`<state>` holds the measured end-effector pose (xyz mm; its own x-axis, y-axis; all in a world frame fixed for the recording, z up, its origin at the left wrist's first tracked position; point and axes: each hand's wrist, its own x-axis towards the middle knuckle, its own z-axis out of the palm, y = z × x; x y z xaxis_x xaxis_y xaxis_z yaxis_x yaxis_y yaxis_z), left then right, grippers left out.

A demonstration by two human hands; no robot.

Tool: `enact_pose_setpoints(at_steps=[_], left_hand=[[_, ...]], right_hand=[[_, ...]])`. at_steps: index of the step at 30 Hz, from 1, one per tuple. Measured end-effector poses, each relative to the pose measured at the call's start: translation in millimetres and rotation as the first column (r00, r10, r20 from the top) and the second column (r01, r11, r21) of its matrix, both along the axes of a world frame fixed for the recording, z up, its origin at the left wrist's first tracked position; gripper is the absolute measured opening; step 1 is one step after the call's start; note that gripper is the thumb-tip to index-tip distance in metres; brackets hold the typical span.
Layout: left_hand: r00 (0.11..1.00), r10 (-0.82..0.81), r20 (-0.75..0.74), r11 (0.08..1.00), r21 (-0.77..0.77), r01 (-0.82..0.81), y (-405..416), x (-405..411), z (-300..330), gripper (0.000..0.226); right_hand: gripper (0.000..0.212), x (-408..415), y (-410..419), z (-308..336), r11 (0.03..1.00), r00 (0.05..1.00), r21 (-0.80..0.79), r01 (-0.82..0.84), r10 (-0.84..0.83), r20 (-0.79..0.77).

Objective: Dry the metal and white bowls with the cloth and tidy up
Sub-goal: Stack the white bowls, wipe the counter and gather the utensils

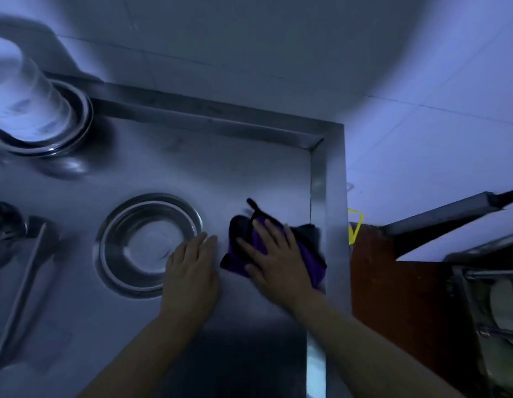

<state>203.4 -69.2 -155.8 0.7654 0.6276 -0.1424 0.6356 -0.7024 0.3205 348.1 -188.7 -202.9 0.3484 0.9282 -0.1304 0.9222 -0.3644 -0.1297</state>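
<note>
We saw the metal bowl [148,245] sitting upright on the steel surface [192,168], and we place everything else from it. Our left hand [192,271] lay flat on the surface just beside the bowl's right rim, fingers straight and together, holding nothing; whether the fingertips touched the rim we could not tell. Further right of the bowl, our right hand [274,258] pressed down with spread, straight fingers on a purple and black cloth [304,254], which lay bunched against the raised right edge of the surface. Behind and left of the bowl, a stack of clear plastic cups [25,101] stood inside a second metal bowl [62,139]. Left of the bowl lay a blurred dark utensil [8,222]. Beyond the cloth, off the surface, stood a brown cabinet [393,282]. We saw no white bowl clearly.
</note>
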Motion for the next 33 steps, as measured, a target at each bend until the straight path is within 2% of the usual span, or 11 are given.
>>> enact_pose_setpoints(at_steps=[5,7,11,24,28,33], left_hand=[[1.000,-0.010,-0.011,0.999,-0.044,0.009,-6,-22,1,0.065],[1.000,-0.009,0.003,0.999,-0.036,0.009,-6,-27,0,0.058],[1.000,-0.002,0.002,0.999,-0.036,0.002,-1,-29,-3,0.058],[0.999,-0.006,-0.040,1.000,0.009,0.006,5,-10,-23,0.056],[0.999,0.002,-0.034,1.000,0.021,-0.001,5,-18,-23,0.057],[0.999,0.008,-0.046,1.000,-0.016,-0.008,4,-33,-18,0.057]], right_hand=[[0.059,-82,-57,-2,0.996,0.994,0.002,-0.093,0.093,-0.054],[0.058,-92,-68,-4,0.989,0.988,-0.003,-0.147,0.147,-0.045],[0.055,-62,-49,-7,0.986,0.985,0.030,-0.165,0.167,-0.048],[0.053,136,93,-16,0.995,0.995,-0.024,0.095,-0.094,0.045],[0.053,144,96,-13,0.989,0.988,-0.026,0.146,-0.144,0.061],[0.052,94,56,-6,0.986,0.986,-0.033,0.165,-0.163,0.044]])
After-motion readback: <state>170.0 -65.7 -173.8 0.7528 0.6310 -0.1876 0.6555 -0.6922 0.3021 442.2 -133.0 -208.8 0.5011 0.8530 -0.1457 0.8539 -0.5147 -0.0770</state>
